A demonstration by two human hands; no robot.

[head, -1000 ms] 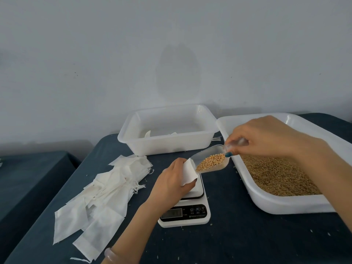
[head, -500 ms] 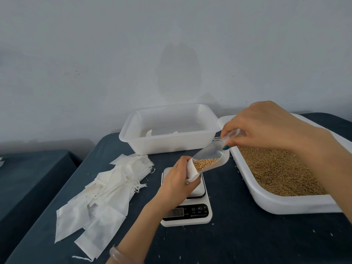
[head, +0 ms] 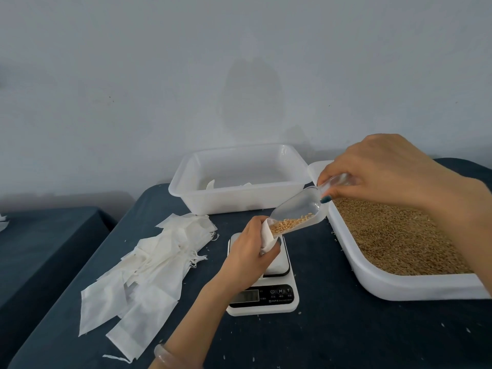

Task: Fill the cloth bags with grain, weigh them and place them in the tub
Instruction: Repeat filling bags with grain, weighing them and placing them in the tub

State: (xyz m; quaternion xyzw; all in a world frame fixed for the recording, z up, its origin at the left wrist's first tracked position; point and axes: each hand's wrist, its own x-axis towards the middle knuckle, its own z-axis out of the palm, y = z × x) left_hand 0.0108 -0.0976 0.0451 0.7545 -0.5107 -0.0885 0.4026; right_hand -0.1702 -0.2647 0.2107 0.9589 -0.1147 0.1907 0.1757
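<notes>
The left hand curls tight around a small white cloth bag, holding its mouth open just above the scale; the right hand pinches the handle of a clear scoop, tilted down with its lip in the bag's mouth; grain slides toward the opening; the white tub sits behind, the grain tray to the right; spare bags lie heaped left.

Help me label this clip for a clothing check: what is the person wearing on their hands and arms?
No gloves and no sleeves are in view: both forearms are bare. The left hand has a pale, translucent bangle at its wrist. The right hand has a thumbnail painted dark teal. No rings show.
</notes>
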